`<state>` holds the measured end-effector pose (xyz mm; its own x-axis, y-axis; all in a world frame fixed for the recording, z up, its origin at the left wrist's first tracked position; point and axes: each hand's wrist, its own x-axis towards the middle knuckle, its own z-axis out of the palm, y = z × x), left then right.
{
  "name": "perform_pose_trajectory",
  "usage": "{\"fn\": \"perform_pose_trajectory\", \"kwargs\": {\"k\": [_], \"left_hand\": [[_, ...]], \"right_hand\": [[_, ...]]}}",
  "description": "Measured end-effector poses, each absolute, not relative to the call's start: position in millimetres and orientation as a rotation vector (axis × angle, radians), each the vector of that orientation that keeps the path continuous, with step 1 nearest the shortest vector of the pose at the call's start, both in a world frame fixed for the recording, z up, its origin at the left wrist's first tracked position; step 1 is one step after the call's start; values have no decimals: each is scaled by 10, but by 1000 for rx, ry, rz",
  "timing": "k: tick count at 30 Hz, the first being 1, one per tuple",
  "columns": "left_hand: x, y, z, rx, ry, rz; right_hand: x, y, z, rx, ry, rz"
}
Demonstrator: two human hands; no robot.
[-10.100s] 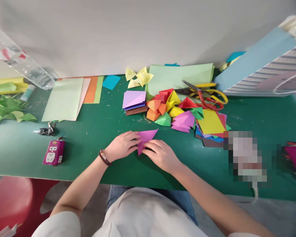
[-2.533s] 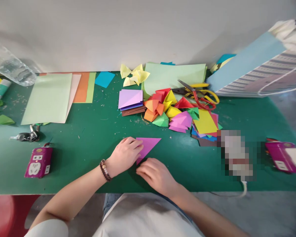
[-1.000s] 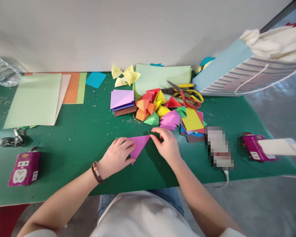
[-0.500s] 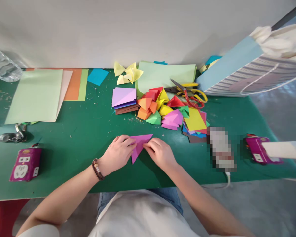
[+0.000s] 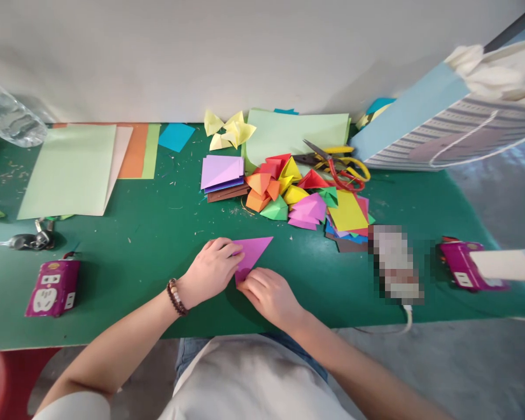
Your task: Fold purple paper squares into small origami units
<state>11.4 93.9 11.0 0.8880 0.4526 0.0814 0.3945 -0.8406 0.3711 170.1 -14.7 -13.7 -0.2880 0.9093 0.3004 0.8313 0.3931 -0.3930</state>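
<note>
A purple sheet of paper [image 5: 254, 249], folded to a triangle, lies between my hands near the front of the green table. My left hand [image 5: 213, 268] is closed on its left side, fingertips over the edge. At the lower corner, the fingers of my right hand [image 5: 271, 294] pinch the paper. Just beyond are folded paper pieces in orange [image 5: 258, 201], yellow [image 5: 296, 194], green [image 5: 275, 209] and pink [image 5: 308, 210]. A stack of small paper squares [image 5: 222, 172], lilac on top, sits behind my left hand.
Scissors and pliers with red and yellow handles [image 5: 354, 169] rest at the back. Right stand a striped paper bag [image 5: 446, 116], a blurred-out object [image 5: 396, 262] and a purple power socket [image 5: 461, 268]. Left are keys [image 5: 37, 236], another purple socket [image 5: 55, 289], large paper sheets [image 5: 70, 175] and a bottle [image 5: 11, 114].
My right hand has moved from the paper's right edge down to its lower corner. My left hand keeps its place on the left side. The view has shifted slightly.
</note>
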Motion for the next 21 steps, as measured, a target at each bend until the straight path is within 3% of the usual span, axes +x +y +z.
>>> {"fn": "perform_pose_trajectory", "kwargs": {"k": [9,14,21], "left_hand": [[105,950,49,2640,603,346],[120,987,30,2410,650,509],[87,1117,51,1996,792,689]], "right_hand": [[1755,-286,-85,-1583,-1895,336],[2045,-106,-68,-1681,-2105,173],[2198,183,-105,-1388,-2284,175]]}}
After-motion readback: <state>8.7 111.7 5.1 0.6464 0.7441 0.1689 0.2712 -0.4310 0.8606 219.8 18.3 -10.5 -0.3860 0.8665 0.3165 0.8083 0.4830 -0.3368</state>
